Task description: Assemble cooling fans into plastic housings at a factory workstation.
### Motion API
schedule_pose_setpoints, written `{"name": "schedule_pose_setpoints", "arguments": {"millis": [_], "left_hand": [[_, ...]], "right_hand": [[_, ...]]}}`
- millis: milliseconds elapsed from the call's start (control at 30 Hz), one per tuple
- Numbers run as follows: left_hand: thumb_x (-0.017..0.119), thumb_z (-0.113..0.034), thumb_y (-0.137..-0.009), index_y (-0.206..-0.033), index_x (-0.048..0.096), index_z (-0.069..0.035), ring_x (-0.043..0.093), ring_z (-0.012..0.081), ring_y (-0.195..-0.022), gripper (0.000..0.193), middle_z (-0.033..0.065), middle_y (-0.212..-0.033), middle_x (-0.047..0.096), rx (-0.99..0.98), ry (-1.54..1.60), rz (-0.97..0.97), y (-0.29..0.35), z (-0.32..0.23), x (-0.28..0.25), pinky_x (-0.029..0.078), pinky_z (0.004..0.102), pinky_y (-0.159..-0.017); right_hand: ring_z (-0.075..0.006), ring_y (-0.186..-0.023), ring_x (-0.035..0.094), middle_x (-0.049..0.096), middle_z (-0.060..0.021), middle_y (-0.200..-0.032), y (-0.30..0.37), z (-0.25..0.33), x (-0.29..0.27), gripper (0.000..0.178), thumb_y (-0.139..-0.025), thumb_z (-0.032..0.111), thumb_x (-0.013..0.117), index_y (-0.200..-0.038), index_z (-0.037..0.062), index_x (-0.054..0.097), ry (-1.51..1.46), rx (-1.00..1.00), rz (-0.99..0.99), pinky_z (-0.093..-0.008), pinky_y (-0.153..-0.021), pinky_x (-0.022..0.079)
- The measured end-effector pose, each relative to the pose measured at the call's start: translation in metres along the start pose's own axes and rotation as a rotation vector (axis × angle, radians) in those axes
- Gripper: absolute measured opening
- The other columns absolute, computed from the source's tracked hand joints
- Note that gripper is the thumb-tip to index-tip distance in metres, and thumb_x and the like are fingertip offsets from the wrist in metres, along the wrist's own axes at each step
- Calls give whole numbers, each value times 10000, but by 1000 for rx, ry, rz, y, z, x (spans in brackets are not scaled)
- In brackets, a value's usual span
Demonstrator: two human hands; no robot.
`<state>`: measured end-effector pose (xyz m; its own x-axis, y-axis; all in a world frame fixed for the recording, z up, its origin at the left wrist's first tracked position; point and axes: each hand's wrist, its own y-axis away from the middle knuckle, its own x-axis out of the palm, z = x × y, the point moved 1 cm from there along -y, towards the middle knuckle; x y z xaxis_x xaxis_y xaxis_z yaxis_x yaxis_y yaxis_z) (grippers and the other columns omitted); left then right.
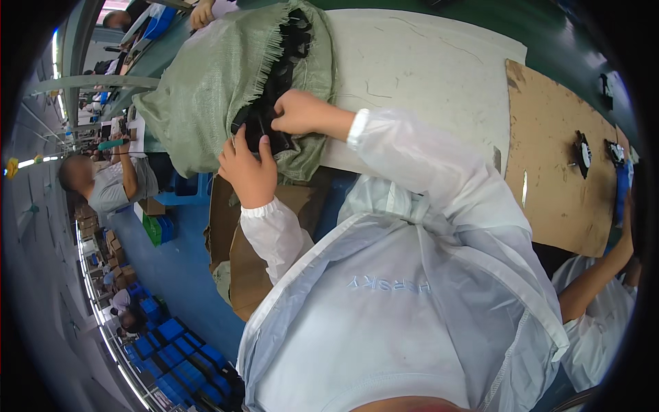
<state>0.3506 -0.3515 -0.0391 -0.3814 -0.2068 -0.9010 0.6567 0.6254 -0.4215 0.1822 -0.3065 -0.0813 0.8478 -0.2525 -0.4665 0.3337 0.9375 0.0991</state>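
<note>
Black parts [264, 123] at table's [412, 62] near edge | pulled from green woven sack [213, 75] | left hand [248, 172] and right hand [298, 113] pinching one | next: lift clear.

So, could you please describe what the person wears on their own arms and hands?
Both hands are bare, with no gloves: the left hand and the right hand. Each arm is covered by a long, loose sleeve of thin, translucent white fabric, gathered into an elastic cuff at the wrist. The sleeves belong to a white coat with faint pale lettering on its front.
</note>
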Motion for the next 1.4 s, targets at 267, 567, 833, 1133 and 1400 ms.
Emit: {"name": "schedule_pose_setpoints", "arguments": {"millis": [267, 567, 833, 1133, 1400], "left_hand": [[632, -205, -829, -1079, 669, -114, 517, 295, -939, 269, 59, -1122, 607, 177, -155, -258, -7, -82, -7, 371, 443, -881], [584, -28, -878, -1237, 585, 1, 588, 270, -925, 360, 138, -1176, 618, 178, 1502, 454, -6, -261, -10, 486, 317, -850], [679, -13, -775, -1070, 653, -11, 623, 221, -804, 296, 97, -986, 679, 1266, 1191, 787, 1, -366, -20, 485, 289, -756], [729, -299, -805, -1058, 718, -36, 622, 255, -940, 365, 89, -950, 713, 662, 816, 996, -14, -492, 78, 470, 328, -862], [701, -258, -834, -952, 724, -24, 562, 303, -916, 264, 111, -944, 665, 833, 979, 573, 10, -531, 110, 419, 391, -884]], "right_hand": [[-155, -667, 597, 618, -75, -749, 120, -5, -123, 240, -768, 130, 724, -955, 34, 608, -396, 163, -415, -281, -575, 498], [-199, -892, 616, 601, -122, -1120, 288, -35, -145, 579, -740, -54, 699, -1237, 68, 429, -599, -266, -913, -323, -723, 544], [-308, -1034, 634, 589, -200, -1187, 413, -69, -134, 540, -922, 289, 541, -1372, 21, 412, -1267, -171, -823, -412, -882, 540], [-387, -1207, 548, 494, -268, -1359, 447, -80, -132, 595, -837, 126, 533, -1396, -15, 388, -1374, -580, -1071, -473, -1037, 448], [-354, -1272, 508, 450, -246, -1429, 443, -86, -142, 691, -737, -8, 595, -1396, -4, 387, -1064, -560, -1293, -442, -1087, 397]]}}
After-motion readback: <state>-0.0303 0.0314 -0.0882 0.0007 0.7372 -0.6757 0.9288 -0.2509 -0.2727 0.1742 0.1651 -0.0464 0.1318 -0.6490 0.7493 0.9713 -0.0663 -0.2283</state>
